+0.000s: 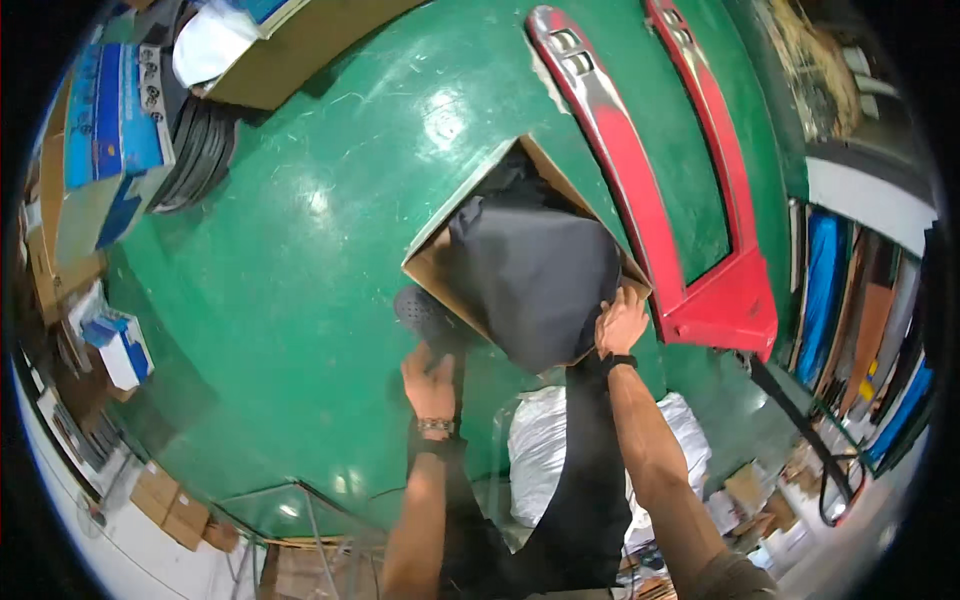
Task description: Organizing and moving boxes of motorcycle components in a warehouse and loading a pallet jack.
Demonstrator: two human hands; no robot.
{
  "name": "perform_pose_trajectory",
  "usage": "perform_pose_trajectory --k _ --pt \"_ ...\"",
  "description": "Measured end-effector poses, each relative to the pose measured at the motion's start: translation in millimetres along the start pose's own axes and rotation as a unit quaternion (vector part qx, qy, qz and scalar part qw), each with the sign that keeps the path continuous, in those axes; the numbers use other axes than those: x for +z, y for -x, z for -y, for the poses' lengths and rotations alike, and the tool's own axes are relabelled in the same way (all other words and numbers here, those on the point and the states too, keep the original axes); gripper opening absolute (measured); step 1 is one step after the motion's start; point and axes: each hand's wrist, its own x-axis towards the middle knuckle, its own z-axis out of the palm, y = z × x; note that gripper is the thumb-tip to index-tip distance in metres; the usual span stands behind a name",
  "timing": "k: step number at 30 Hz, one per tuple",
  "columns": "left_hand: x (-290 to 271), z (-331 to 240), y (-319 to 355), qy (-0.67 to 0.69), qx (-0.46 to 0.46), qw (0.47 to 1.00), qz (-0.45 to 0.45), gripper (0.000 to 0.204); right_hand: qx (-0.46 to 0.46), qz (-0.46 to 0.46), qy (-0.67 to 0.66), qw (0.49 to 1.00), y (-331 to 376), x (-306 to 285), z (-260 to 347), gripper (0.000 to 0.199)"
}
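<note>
An open cardboard box (463,310) stands on the floor in front of me, set cornerwise. Black sheet material (540,270) fills most of it and bulges over the near rim; whatever lies beneath is hidden. My right hand (622,322) is at the box's near right corner, its fingers bent over the rim beside the black material. Lower left of the box, my left hand (430,385) is off it, thumb and fingers apart, with nothing seen in it. Just beyond that hand is a dark shoe (420,308) on my foot.
A red pallet jack (640,190) lies close along the box's right side, forks pointing away. White plastic bags (538,455) are near my legs. Cartons (115,130) and dark coiled material (195,155) stand at the left. Rolls and boards (850,310) fill a rack at the right.
</note>
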Motion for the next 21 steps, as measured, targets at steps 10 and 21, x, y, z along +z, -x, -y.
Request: perform_pose_trajectory --k 10,21 --pt "-103 103 72 -0.004 -0.145 0.987 -0.072 0.036 -0.066 -0.012 0.013 0.998 8 -25 15 0.035" --pt "-48 226 233 -0.118 -0.228 0.966 -0.041 0.029 0.061 0.041 -0.010 0.997 -1 -12 3 0.039"
